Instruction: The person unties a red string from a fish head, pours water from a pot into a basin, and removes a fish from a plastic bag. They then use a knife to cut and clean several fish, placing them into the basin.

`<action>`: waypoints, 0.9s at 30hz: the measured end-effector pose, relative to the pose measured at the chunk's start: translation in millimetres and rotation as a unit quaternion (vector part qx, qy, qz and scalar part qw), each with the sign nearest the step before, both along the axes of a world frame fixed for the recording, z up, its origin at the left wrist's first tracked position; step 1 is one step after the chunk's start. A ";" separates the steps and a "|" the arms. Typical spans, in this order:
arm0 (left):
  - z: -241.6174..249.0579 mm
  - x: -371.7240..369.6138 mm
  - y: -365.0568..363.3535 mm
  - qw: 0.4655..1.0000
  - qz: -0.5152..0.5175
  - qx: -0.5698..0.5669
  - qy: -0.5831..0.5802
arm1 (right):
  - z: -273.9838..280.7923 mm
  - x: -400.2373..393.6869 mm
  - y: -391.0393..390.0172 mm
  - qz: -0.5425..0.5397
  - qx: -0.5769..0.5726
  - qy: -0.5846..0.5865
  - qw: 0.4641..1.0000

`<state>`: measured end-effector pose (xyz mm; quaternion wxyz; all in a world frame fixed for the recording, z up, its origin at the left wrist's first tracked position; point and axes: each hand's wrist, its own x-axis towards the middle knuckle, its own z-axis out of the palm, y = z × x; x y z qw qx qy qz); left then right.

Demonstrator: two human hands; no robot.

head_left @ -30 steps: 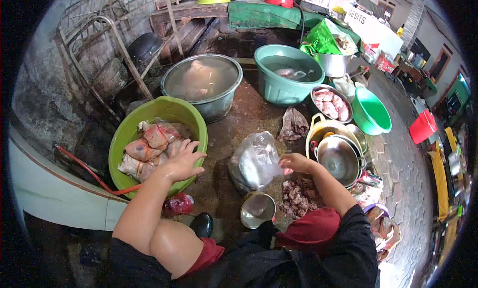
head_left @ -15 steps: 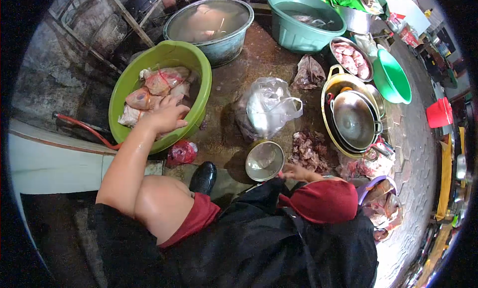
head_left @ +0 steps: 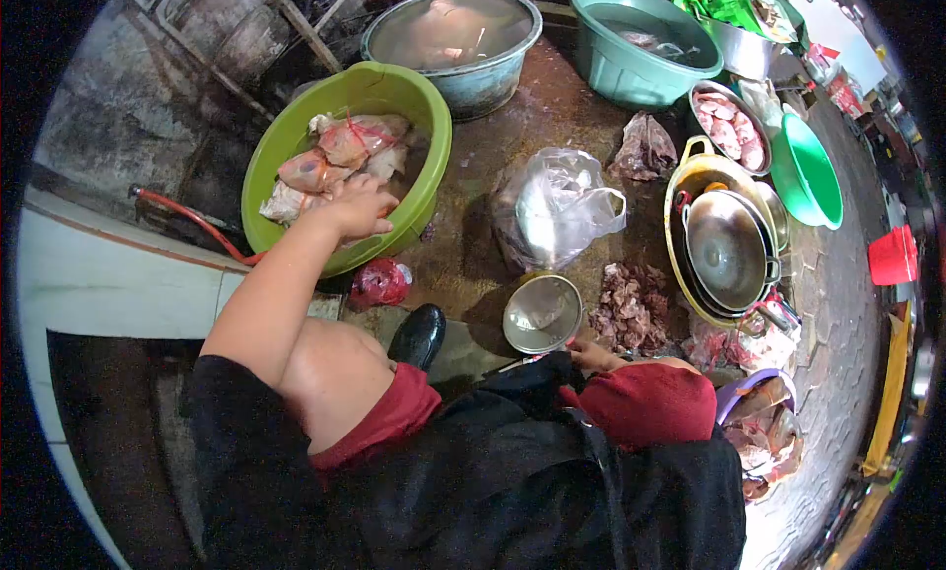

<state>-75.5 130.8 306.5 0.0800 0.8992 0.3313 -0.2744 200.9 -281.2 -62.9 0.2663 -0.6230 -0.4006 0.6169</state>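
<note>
My left hand (head_left: pixel 357 211) reaches into the olive-green basin (head_left: pixel 439 161), fingers spread over pale raw pieces (head_left: pixel 357 139) bound with red string. Its fingertips are right at the nearest pieces, close to the basin's front rim. My right hand (head_left: pixel 595 355) is low beside my right knee, its fingers curled and partly hidden by the dark clothing. Just left of it stands a round metal bowl (head_left: pixel 542 316), its rim close to the fingers. A small red part shows at those fingers; I cannot tell what they hold. A red plastic bundle (head_left: pixel 380 282) lies below the basin.
A clear plastic bag (head_left: pixel 557 210) sits mid-floor, with a heap of dark scraps (head_left: pixel 631 309) nearby. Behind are a blue-grey tub (head_left: pixel 483 82) and a teal tub (head_left: pixel 631 72) of water. Stacked pans (head_left: pixel 727 250), a green basin (head_left: pixel 808 171) and a purple tub (head_left: pixel 744 388) stand right.
The whole view has shifted, so things sit further right and slightly higher. My left hand stays over the pieces in the basin; my right hand stays beside the metal bowl.
</note>
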 end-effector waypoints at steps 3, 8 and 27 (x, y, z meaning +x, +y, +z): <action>-3.8 -3.8 3.3 1.000 -0.002 -0.004 -0.012 | 42.7 -7.4 12.3 -0.105 -0.042 0.106 0.988; -13.9 -13.7 14.9 1.000 -0.002 0.004 -0.008 | 70.6 -1.0 13.1 -0.126 -0.078 0.011 0.989; -41.2 -69.1 64.6 0.997 0.034 -0.054 -0.051 | 152.6 23.8 -50.4 -0.105 -0.031 -0.231 0.967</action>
